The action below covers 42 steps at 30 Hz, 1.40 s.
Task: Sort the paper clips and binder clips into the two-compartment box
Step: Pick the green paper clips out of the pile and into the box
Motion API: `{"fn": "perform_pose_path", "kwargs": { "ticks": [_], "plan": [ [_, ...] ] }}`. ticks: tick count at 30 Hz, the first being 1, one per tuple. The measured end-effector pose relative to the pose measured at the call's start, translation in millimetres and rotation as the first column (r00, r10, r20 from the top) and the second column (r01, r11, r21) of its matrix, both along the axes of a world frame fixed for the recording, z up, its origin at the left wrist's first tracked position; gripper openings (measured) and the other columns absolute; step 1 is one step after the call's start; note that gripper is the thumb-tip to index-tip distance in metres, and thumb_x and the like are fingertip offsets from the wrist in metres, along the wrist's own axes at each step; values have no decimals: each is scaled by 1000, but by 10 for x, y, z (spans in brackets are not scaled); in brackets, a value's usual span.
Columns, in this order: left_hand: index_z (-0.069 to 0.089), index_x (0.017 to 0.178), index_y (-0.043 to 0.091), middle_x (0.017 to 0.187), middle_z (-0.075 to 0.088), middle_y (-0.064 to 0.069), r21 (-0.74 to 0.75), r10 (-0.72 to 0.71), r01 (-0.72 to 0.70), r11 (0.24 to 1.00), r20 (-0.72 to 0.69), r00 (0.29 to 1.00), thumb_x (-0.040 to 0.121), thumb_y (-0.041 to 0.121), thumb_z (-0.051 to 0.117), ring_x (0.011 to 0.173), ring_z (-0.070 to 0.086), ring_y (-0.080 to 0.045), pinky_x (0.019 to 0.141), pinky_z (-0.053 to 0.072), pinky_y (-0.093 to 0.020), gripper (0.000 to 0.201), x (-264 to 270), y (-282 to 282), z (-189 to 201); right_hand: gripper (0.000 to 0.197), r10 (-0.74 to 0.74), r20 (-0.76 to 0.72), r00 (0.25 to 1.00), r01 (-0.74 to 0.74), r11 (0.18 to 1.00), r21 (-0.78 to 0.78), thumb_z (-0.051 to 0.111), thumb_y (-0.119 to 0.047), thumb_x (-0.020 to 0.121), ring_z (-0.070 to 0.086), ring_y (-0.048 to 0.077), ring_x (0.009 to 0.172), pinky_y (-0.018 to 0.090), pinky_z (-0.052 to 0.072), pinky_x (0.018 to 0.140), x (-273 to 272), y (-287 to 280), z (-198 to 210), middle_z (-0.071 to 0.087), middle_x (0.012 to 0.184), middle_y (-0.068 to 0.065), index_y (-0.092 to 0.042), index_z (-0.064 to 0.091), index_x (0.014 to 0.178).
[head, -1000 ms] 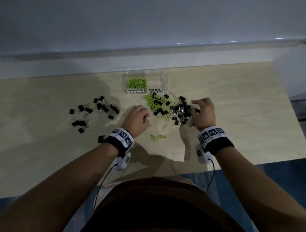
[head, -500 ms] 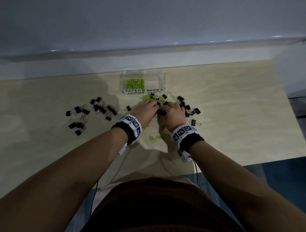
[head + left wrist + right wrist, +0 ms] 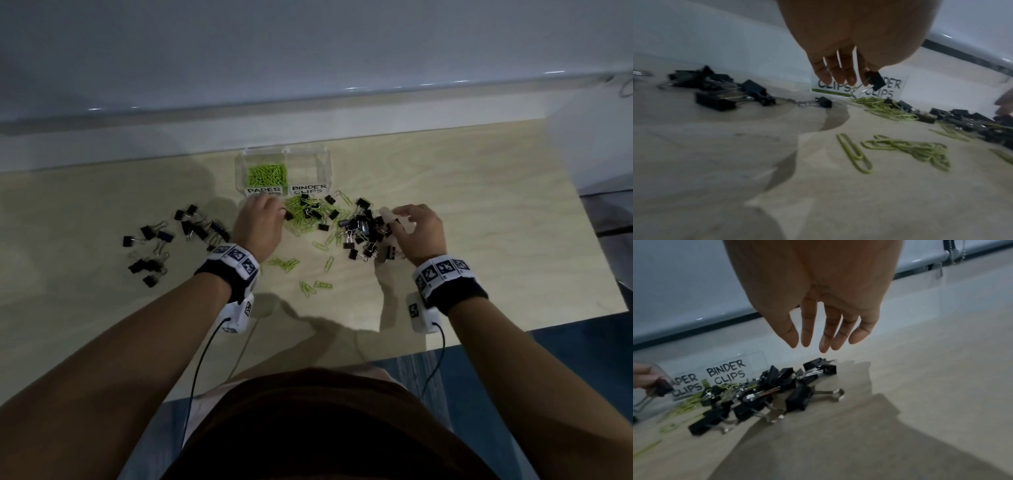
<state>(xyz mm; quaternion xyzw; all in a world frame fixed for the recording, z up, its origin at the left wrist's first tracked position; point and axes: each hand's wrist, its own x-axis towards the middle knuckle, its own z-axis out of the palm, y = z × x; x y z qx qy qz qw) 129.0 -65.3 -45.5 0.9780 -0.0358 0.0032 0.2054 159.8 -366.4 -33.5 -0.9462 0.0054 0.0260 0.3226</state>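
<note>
One clear two-compartment box (image 3: 328,161) is seen on one wooden table (image 3: 479,219). Two hands are visible, a left hand (image 3: 258,228) and a right hand (image 3: 419,233). Black binder clips (image 3: 363,229) are scattered in dozens and green paper clips (image 3: 301,219) in greater number; neither can be counted exactly.

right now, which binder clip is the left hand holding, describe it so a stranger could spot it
Find the clear box at the back of the table. Just in front of its PAPER CLIPS label, the left hand pinches one black binder clip. It alone hangs off the table.
</note>
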Motion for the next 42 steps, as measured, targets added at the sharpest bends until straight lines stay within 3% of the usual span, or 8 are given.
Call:
{"fn": "perform_pose_path", "kwargs": {
  "ticks": [4,10,15,23,28,30,35,42],
  "plan": [
    [57,101,3,110,53,-16,55,112,-114,992,31,993,92,22,44,100,48,-30,87,46,-44,24,-23,3,54,12,140,88,986,-132,987,-96,63,-17,82,59,24,80,42,53,70,-41,-15,-37,64,91,6,-12,69,91],
    [53,121,11,120,49,-5,-117,-234,222,968,-101,967,91,23,53,111,45,-19,97,41,-32,32,-3,-758,174,16,202,22,979,-192,956,-222,73,-27,72,56,24,82,40,47,73,-212,255,-30,63,82,2,-16,68,82],
    [45,133,10,125,46,-6,-174,-269,231,957,-243,932,84,21,66,113,48,-24,95,45,-36,55,87,-1075,89,22,138,5,990,-132,955,-267,76,-23,69,55,32,91,40,43,75,-257,390,-148,63,91,7,-12,70,87],
    [52,127,10,114,48,-5,-229,-230,167,959,-284,931,83,12,66,81,55,-17,77,49,-30,46,202,-1120,99,22,226,114,967,-184,937,-297,49,-23,77,57,32,76,39,46,63,-292,239,-160,62,81,9,-8,66,75],
    [59,118,10,113,56,-7,-300,-311,235,924,-237,920,84,12,64,100,54,-23,92,46,-38,35,78,-1283,63,9,103,161,982,-74,980,-182,57,-5,77,55,31,77,41,46,63,-311,-62,-141,59,86,8,-10,61,82],
    [62,116,11,116,60,-6,-341,-342,259,903,-209,916,84,13,64,104,55,-23,96,45,-43,32,-17,-1270,46,10,85,183,979,-60,988,-141,57,-4,74,54,31,76,42,45,62,-297,-37,-115,59,85,8,-11,60,81],
    [60,118,13,121,57,0,-363,-231,151,920,-188,955,86,9,61,97,58,-13,92,47,-22,32,-184,-881,26,8,229,145,963,-204,964,-171,55,-15,78,52,26,83,38,41,73,-350,351,-60,59,90,4,-12,62,81],
    [60,121,12,123,58,-6,-234,-152,103,967,-201,968,85,12,63,112,52,-23,100,42,-33,36,-300,-362,-10,34,341,102,935,-322,932,-167,36,-24,81,54,28,84,41,42,74,-363,744,-126,63,92,5,-11,67,86]
  ]
}}
